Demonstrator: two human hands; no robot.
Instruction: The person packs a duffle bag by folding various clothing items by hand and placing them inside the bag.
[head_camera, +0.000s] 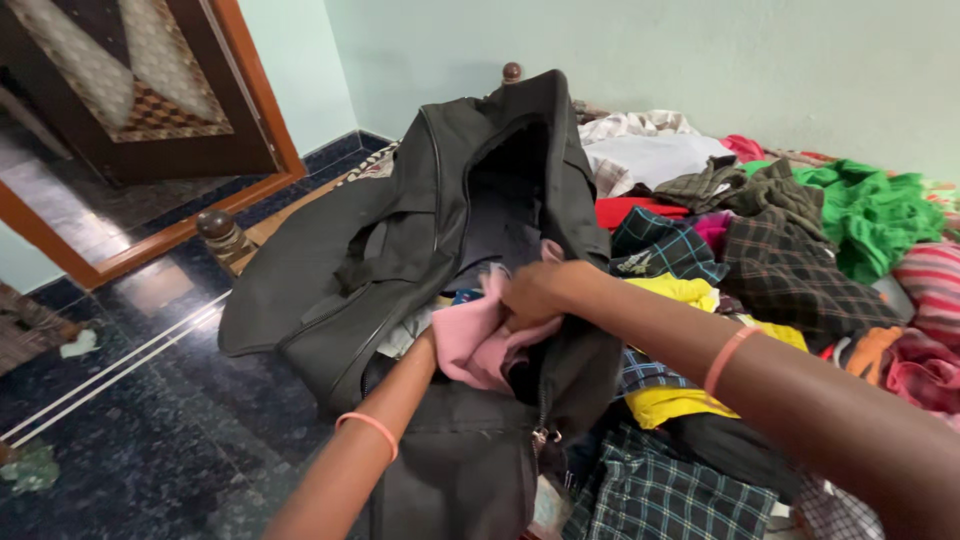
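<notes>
I am packing: my right hand (535, 292) pinches the pink cloth (478, 340) into the black bag (440, 250); my left hand (425, 345) is hidden inside, its grip I cannot tell. Next I should push deeper.

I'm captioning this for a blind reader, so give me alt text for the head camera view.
Two bare hands push a pink cloth into an open black bag: the right hand pinches the cloth, and the left hand is mostly hidden inside the bag. A heap of mixed clothes lies to the right, and a dark tiled floor to the left.
</notes>
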